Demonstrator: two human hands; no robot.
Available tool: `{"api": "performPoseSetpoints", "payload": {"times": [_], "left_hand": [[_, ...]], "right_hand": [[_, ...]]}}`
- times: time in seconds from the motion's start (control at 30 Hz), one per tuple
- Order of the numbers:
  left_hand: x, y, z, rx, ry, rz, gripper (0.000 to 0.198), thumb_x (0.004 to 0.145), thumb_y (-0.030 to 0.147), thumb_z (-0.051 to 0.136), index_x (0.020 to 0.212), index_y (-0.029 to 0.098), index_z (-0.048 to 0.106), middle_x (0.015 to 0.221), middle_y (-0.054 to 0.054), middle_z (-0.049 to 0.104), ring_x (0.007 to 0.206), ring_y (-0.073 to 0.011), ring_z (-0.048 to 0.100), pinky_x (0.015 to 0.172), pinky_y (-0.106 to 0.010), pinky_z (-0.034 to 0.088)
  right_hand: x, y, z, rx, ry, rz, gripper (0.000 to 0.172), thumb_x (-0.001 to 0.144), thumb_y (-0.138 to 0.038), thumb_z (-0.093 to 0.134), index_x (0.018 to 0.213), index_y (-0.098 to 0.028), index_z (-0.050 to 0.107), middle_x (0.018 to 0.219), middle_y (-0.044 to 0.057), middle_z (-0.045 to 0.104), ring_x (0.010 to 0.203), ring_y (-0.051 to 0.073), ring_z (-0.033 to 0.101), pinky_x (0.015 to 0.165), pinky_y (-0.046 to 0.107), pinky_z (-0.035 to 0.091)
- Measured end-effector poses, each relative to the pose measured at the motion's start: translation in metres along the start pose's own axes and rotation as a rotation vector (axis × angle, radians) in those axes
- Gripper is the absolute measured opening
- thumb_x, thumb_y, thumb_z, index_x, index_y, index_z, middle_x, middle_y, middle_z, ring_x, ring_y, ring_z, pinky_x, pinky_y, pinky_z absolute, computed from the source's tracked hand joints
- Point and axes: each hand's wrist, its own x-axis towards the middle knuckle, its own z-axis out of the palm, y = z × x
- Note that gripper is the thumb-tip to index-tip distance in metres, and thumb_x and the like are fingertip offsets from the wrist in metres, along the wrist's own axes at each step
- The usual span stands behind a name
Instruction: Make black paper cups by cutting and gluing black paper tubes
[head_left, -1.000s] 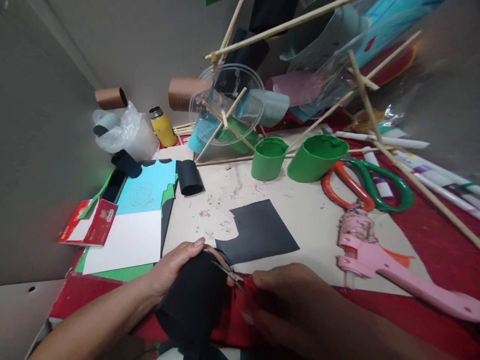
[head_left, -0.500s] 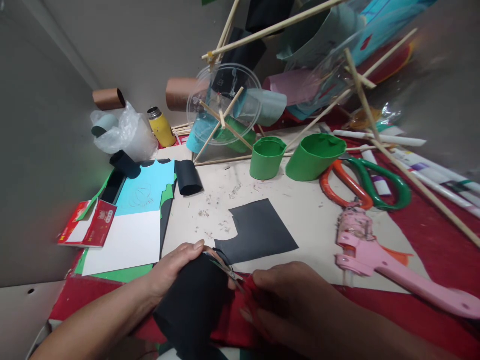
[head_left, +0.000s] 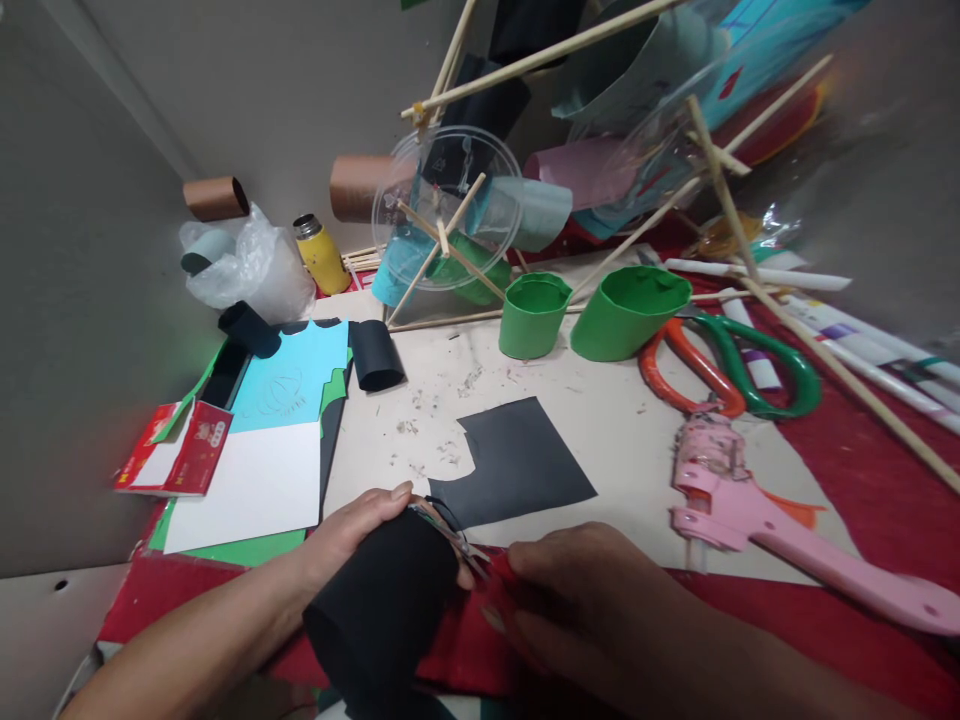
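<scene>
My left hand (head_left: 360,530) grips a black paper tube (head_left: 382,600) near its upper rim, thumb on the edge and fingertips showing on the far side. My right hand (head_left: 577,600) is closed around the red handles of a pair of scissors (head_left: 480,560). Their blades lie along the tube's rim, beside a thin curled black strip; how deep they bite cannot be made out. Beyond both hands, a black paper sheet (head_left: 529,460) with a notched left side lies flat on the beige board (head_left: 420,430).
Green paper tubes (head_left: 532,325) stand behind the sheet. On the right are large orange-and-green-handled scissors (head_left: 772,370) and a pink glue gun (head_left: 757,530). Paper sheets (head_left: 255,480) lie left. A wooden-stick frame (head_left: 442,230) with a clear plastic lid rises at the back.
The black tube has tilted slightly, its lower end shifting a little left. The scissor blades have moved slightly at the rim. Everything on the table stays put.
</scene>
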Motion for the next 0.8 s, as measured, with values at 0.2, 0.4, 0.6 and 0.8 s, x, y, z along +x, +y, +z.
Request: {"api": "performPoseSetpoints", "payload": {"times": [0.2,0.4,0.6,0.8], "left_hand": [[0.0,-0.001,-0.001,-0.012,-0.015,-0.032,0.05,0.092,0.06,0.051,0.087,0.013,0.069,0.09,-0.015,0.078,0.07,-0.0231,0.069,0.074,-0.035,0.048],[0.002,0.005,0.006,0.019,-0.058,0.076,0.052,0.096,0.056,0.047,0.086,0.012,0.072,0.088,-0.014,0.077,0.077,-0.0212,0.069,0.088,-0.034,0.046],[0.0,0.008,0.011,0.038,-0.014,0.052,0.049,0.096,0.053,0.049,0.091,0.011,0.073,0.087,-0.014,0.078,0.072,-0.0221,0.07,0.071,-0.032,0.048],[-0.001,0.011,0.015,0.138,-0.018,0.099,0.048,0.098,0.049,0.046,0.09,0.011,0.074,0.079,-0.014,0.077,0.083,-0.0255,0.071,0.083,-0.035,0.048]], "right_hand": [[0.001,-0.001,-0.001,-0.074,-0.003,-0.004,0.024,0.089,-0.026,0.052,0.067,-0.017,0.057,0.057,-0.004,0.04,0.053,0.011,0.036,0.048,0.024,0.026],[-0.003,-0.005,-0.004,0.072,-0.024,-0.007,0.014,0.083,-0.016,0.054,0.069,-0.017,0.057,0.059,-0.005,0.049,0.054,0.009,0.045,0.049,0.023,0.027],[-0.001,-0.003,-0.002,-0.05,0.024,-0.036,0.01,0.074,-0.01,0.054,0.069,-0.018,0.058,0.059,-0.006,0.052,0.053,0.008,0.045,0.049,0.023,0.026],[0.001,0.0,-0.001,-0.064,0.026,-0.022,0.013,0.076,-0.012,0.055,0.066,-0.019,0.05,0.056,-0.008,0.043,0.052,0.007,0.037,0.049,0.021,0.027]]}}
